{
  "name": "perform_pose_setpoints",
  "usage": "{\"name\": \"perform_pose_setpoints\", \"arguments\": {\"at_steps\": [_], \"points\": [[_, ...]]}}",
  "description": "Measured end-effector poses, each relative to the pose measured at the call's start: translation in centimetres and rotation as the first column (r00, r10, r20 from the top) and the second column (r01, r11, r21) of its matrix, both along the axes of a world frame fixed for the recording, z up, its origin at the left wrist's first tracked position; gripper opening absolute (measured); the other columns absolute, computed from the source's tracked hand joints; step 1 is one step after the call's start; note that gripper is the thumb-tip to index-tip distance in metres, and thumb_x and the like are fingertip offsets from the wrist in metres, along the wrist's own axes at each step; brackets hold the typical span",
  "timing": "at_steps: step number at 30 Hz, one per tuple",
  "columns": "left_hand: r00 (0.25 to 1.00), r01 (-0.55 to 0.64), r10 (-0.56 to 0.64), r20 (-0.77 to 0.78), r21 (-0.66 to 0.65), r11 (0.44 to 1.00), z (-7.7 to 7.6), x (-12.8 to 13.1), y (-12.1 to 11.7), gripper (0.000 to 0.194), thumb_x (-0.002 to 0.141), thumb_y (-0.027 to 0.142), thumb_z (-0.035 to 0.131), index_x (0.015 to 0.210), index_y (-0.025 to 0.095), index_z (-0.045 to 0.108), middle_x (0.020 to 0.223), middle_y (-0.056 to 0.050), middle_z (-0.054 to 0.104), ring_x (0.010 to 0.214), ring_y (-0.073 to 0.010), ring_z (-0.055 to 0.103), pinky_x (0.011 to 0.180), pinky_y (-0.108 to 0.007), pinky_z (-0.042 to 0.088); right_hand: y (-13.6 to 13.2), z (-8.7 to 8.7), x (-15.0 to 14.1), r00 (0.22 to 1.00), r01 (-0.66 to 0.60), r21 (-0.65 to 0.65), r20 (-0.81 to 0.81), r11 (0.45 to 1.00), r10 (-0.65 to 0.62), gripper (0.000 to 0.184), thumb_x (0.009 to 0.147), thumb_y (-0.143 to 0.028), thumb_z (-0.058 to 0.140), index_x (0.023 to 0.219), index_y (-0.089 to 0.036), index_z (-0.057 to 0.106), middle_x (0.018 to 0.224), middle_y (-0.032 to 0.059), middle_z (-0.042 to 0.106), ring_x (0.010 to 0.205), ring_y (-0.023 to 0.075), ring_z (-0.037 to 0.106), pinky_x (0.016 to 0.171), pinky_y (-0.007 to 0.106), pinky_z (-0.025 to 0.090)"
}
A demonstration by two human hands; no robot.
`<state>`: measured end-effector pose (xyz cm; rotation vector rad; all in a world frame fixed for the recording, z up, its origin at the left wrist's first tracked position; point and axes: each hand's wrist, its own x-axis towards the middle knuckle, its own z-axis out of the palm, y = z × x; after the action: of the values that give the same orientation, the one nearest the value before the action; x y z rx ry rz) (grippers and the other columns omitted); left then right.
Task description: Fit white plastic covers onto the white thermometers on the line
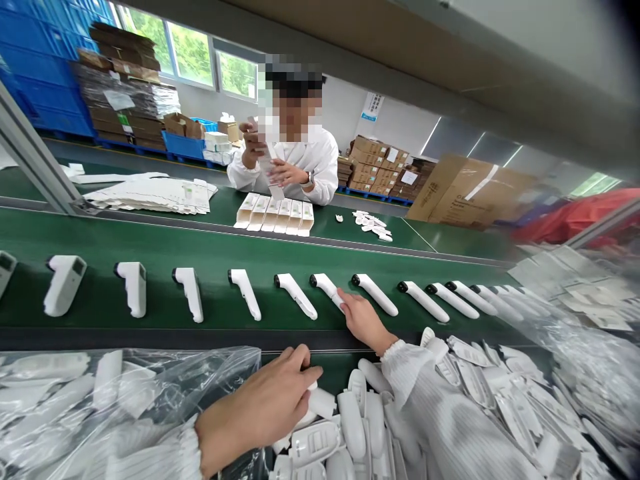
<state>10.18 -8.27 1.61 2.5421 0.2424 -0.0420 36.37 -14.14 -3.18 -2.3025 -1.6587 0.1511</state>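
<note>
On the green belt, my right hand (pixel 364 319) has its fingers closed on the handle end of a white infrared thermometer (pixel 324 285) with a black tip. My left hand (pixel 265 403) is bent over a heap of white plastic covers (pixel 353 427) in front of the belt. Its thumb and fingers come together on a white plastic cover, mostly hidden beneath them; only a small white edge shows. More thermometers (pixel 377 295) lie in a spaced row along the belt, to both sides of my right hand.
Clear plastic bags (pixel 220 373) with white parts lie at the near left. Across the belt (pixel 165 233), a person (pixel 300 160) in white handles a carton behind a row of small boxes (pixel 275 215). Flat cartons (pixel 155 195) are stacked left. A shelf (pixel 450 73) hangs overhead.
</note>
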Motion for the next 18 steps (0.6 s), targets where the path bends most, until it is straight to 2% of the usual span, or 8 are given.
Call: {"name": "perform_pose_setpoints", "arguments": {"at_steps": [4,8,10,12,13,15,17,18], "points": [[1.0,-0.018,0.018,-0.005,-0.035,0.999,-0.3,0.2,0.2,0.022,0.094,0.02,0.042,0.1,0.022,0.063,0.107,-0.007,0.056,0.094,-0.0235,0.059,0.069,-0.032,0.045,-0.2,-0.2,1.0,0.999,0.026,0.011,0.019,1.0,-0.026,0.046,0.098,-0.013,0.035,0.141,-0.006,0.05,0.116,0.019,0.067,0.109,0.0292,0.062,0.092,0.037,0.048],[0.985,-0.172,0.171,-0.021,-0.097,0.98,0.1,1.0,0.7,0.01,0.088,0.026,0.051,0.094,0.023,0.058,0.103,-0.005,0.057,0.088,-0.0224,0.059,0.068,-0.031,0.043,-0.3,0.0,1.4,0.997,0.072,0.035,0.024,0.997,-0.073,0.043,0.101,-0.017,0.036,0.139,-0.007,0.053,0.112,0.0195,0.069,0.11,0.0307,0.061,0.096,0.041,0.047],[0.951,-0.304,0.309,0.0,-0.184,0.935,0.6,1.6,1.3,0.011,0.088,0.034,0.053,0.085,0.023,0.056,0.092,-0.002,0.058,0.077,-0.0197,0.057,0.064,-0.03,0.041,-0.8,0.9,0.7,0.996,0.091,0.102,0.002,0.991,-0.091,0.042,0.101,-0.023,0.04,0.137,-0.009,0.056,0.122,0.0208,0.065,0.116,0.033,0.058,0.1,0.046,0.045],[0.903,-0.399,0.429,0.024,-0.322,0.858,0.9,2.2,1.9,0.023,0.089,0.043,0.052,0.078,0.023,0.054,0.079,0.0,0.058,0.07,-0.0185,0.056,0.064,-0.03,0.041,-1.5,2.4,-1.1,0.987,0.075,0.197,-0.153,0.978,-0.045,0.042,0.1,-0.032,0.049,0.137,-0.014,0.057,0.134,0.0182,0.06,0.121,0.032,0.056,0.101,0.046,0.045],[0.883,-0.419,0.468,0.031,-0.399,0.816,1.0,2.4,2.1,0.028,0.089,0.048,0.051,0.076,0.023,0.054,0.074,0.001,0.058,0.07,-0.0189,0.057,0.065,-0.03,0.042,-1.9,3.2,-2.2,0.959,0.045,0.228,-0.282,0.973,0.022,0.044,0.098,-0.036,0.054,0.137,-0.017,0.057,0.136,0.0152,0.059,0.119,0.0297,0.057,0.099,0.043,0.048],[0.861,-0.412,0.507,0.035,-0.535,0.738,1.0,2.9,2.5,0.035,0.089,0.053,0.05,0.075,0.022,0.056,0.07,0.0,0.06,0.072,-0.0203,0.061,0.068,-0.03,0.046,-2.5,4.8,-4.6,0.815,-0.062,0.241,-0.548,0.969,0.188,0.044,0.094,-0.04,0.06,0.133,-0.022,0.059,0.124,0.0084,0.067,0.106,0.0235,0.065,0.09,0.036,0.053],[0.844,-0.406,0.536,0.037,-0.608,0.682,0.7,3.0,2.5,0.037,0.088,0.056,0.051,0.081,0.021,0.059,0.074,-0.001,0.064,0.076,-0.0218,0.064,0.072,-0.032,0.049,-2.5,5.8,-6.1,0.657,-0.157,0.237,-0.7,0.959,0.28,0.033,0.093,-0.04,0.061,0.122,-0.024,0.066,0.104,0.0033,0.074,0.092,0.0197,0.068,0.082,0.032,0.055],[0.829,-0.421,0.558,0.035,-0.616,0.666,0.6,3.0,2.4,0.037,0.088,0.056,0.051,0.088,0.02,0.061,0.083,-0.003,0.066,0.079,-0.0225,0.066,0.075,-0.033,0.051,-2.3,6.0,-6.4,0.626,-0.167,0.235,-0.725,0.958,0.287,0.027,0.093,-0.037,0.061,0.115,-0.024,0.069,0.097,0.0022,0.074,0.088,0.019,0.069,0.08,0.031,0.054]]}}
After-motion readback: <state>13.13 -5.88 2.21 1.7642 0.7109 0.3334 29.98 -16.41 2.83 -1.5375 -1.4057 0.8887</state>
